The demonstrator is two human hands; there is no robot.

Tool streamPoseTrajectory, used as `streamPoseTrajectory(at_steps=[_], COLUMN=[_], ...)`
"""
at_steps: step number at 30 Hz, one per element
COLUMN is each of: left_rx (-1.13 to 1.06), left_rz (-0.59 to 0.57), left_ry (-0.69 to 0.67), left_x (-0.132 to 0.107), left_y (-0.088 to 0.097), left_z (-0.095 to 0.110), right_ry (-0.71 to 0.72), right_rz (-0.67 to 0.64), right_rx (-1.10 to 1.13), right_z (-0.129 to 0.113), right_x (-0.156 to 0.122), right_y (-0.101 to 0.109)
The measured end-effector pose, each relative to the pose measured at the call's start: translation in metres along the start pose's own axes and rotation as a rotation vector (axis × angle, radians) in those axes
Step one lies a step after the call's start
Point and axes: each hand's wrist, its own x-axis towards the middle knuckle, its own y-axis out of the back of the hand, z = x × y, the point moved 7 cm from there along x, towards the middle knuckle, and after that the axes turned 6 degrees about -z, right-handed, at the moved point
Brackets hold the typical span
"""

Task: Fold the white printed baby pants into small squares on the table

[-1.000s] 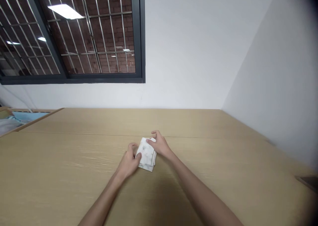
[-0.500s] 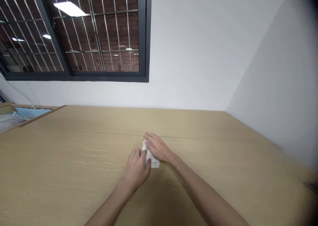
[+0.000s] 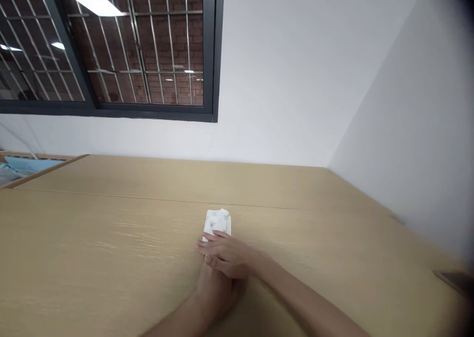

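Observation:
A small folded white cloth [image 3: 217, 220] with a sparse dark print lies on the wooden tabletop [image 3: 129, 268], its near end covered by my hands. My right hand [image 3: 227, 254] reaches across that near end with its fingers stretched out and slightly spread. Beneath it is my left hand [image 3: 218, 281]. The left fingers are hidden, so whether they grip the cloth does not show.
A seam [image 3: 148, 198] runs across the table beyond the cloth. At the far left is a wooden-edged box [image 3: 48, 171] with light blue fabric inside. A white wall [image 3: 274, 80] and a barred window [image 3: 148, 56] stand behind. A dark object [image 3: 454, 280] sits at the right edge.
My right hand has come toward me and left, from the cloth's far end onto its near end. My left hand has shifted under it. More of the cloth's far part is uncovered.

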Motion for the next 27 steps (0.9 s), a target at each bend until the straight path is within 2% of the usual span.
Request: streamPoseTrajectory(at_steps=[3,6,15,21,24,27], left_rx=[0.055,0.139,0.194,0.178,0.145,0.147], left_rz=[-0.042,-0.017,0.018,-0.066,-0.064,-0.049], left_ry=[-0.009,0.039,0.058,0.073,0.092,0.088], left_x=[-0.001,0.0,-0.001,0.001,0.001,0.004], left_y=[0.011,0.018,0.001,0.003,0.009,0.025], left_z=[0.005,0.005,-0.004,0.0,0.002,0.004], right_ry=[-0.023,-0.088,-0.189,-0.286,-0.31,-0.341], right_rz=[0.053,0.079,0.159,0.18,0.187,0.237], right_rx=[-0.043,-0.055,-0.109,-0.115,-0.095,-0.064], right_z=[0.02,0.045,0.089,0.116,0.124,0.13], right_x=[0.0,0.0,0.005,0.003,0.002,-0.001], right_y=[0.002,0.005,0.016,0.016,0.013,0.013])
